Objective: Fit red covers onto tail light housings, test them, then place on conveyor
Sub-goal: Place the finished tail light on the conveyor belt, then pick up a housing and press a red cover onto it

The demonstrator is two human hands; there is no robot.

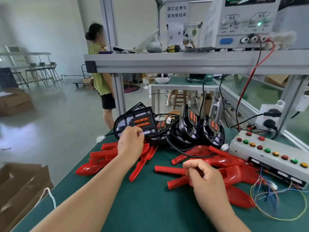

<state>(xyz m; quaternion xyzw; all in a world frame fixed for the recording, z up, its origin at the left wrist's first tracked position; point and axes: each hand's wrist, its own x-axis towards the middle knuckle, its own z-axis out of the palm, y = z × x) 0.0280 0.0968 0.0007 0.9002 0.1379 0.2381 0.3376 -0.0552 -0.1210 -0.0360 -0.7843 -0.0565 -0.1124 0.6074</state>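
My left hand [131, 144] grips the near edge of a black tail light housing [133, 123], tilted up at the back of the green bench. Beside it stand more black housings [190, 126] with orange inserts, their cables tangled. Red covers lie in two heaps, one [100, 156] by my left wrist and a larger one [230, 166] on the right. My right hand [202, 176] hovers over the right heap with fingers curled at the end of a red cover [168, 169]. Whether it holds that cover is unclear.
A white test box [267, 154] with coloured buttons sits at the right, loose wires [274, 196] before it. A power supply [245, 22] stands on the aluminium shelf [167, 61] overhead. Cardboard boxes [21, 185] lie left of the bench. A person [101, 77] stands beyond.
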